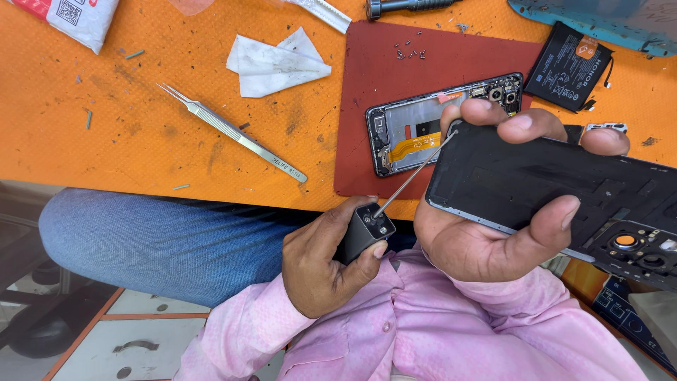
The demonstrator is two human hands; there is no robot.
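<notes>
Head view: left hand [324, 257] fingers curled tight round a black powered screwdriver [367, 229], its long bit touching the top corner of the black phone frame [564, 183]. The right hand [479, 233] pinches that frame, thumb against fingers, above the lap. Judgement: keep the bit square and the frame steady. Orange table [141, 141] carries a red mat [367, 70], opened phone [423, 130], loose screws [409, 51], tweezers [233, 132].

Orange table [141, 141]; dark red mat [367, 106]; black phone frame [536, 183]; pink shirt [437, 331]
</notes>
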